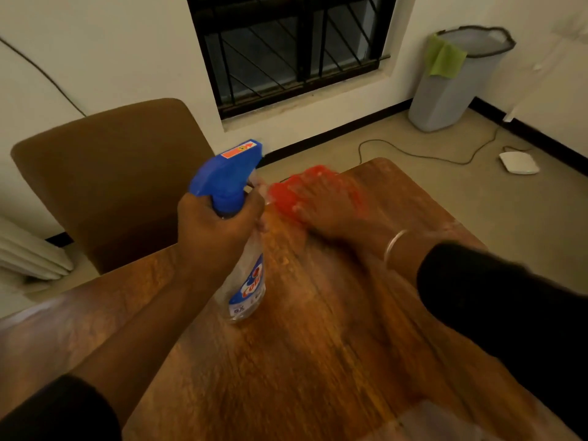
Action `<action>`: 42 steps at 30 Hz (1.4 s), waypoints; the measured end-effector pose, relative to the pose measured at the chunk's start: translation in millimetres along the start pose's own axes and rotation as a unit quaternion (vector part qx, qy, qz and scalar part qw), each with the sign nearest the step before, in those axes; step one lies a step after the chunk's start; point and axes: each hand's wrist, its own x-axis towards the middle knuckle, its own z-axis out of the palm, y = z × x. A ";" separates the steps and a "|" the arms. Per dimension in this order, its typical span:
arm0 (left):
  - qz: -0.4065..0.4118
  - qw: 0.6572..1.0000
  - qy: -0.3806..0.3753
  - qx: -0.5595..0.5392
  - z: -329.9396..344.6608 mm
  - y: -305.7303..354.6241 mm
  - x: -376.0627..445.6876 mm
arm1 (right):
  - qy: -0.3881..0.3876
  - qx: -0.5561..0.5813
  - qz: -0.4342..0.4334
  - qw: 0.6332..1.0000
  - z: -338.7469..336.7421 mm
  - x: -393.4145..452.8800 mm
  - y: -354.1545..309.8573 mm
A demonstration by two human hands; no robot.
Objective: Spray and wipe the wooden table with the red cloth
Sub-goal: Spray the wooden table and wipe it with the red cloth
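My left hand (216, 230) grips the neck of a clear spray bottle (245, 288) with a blue trigger head, held just above the wooden table (302, 361) with its nozzle facing the far side. My right hand (324, 205) lies flat on the red cloth (283, 195), pressing it onto the table near the far edge. That hand and the cloth are motion-blurred. The cloth shows around and beyond the fingers.
A brown chair (108, 179) stands at the table's far left side. A grey bin (455, 84) with a green cloth over its rim stands by the wall at the far right. A cable and a white device (518, 163) lie on the floor. A barred window is in the wall.
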 end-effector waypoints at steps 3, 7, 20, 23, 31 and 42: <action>0.002 0.998 0.029 -0.061 -14.3 -2.6 -6.4 | -0.004 0.021 0.206 0.978 -29.3 12.2 83.8; -0.006 0.996 0.027 -0.084 -22.6 -3.8 -9.7 | 0.022 0.014 0.233 0.972 -22.7 10.6 55.7; 0.023 0.999 -0.029 -0.006 0.5 -1.6 -10.8 | -0.018 0.030 0.059 0.998 -20.0 -5.8 26.6; 0.054 0.997 -0.044 -0.015 4.0 1.3 -12.1 | 0.003 0.045 0.213 0.976 -35.8 -16.1 106.0; 0.035 0.998 -0.053 -0.024 9.9 -3.8 -5.6 | 0.008 0.029 0.138 0.990 -6.1 -136.3 40.2; 0.069 0.996 -0.059 0.002 12.3 -1.4 -9.9 | 0.010 0.057 0.325 0.944 -29.9 -104.9 85.1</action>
